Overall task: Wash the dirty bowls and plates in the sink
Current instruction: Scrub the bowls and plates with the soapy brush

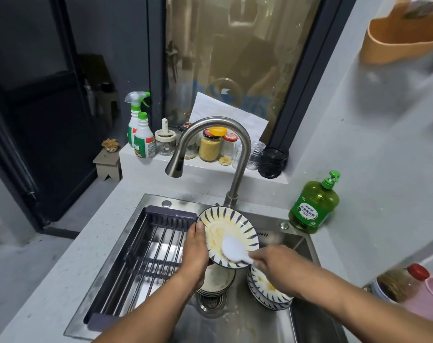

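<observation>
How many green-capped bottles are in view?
3: a spray bottle and a capped bottle side by side on the window ledge, and a pump dish-soap bottle on the counter right of the sink.

- Dark door (44,100) fills the upper left.
- Murky window (235,58) at top centre above a white ledge (148,164).
- Pale wall (383,144) on the right.

sink (265,325) front: open | left: rack (146,253) blocks | right: stacked plates (269,290) | above: faucet (210,149) | drain (211,302) probably reachable

left hand (195,248): fingers curled, thumb up, gripping | right hand (272,264): pinching, forearm extended
</observation>
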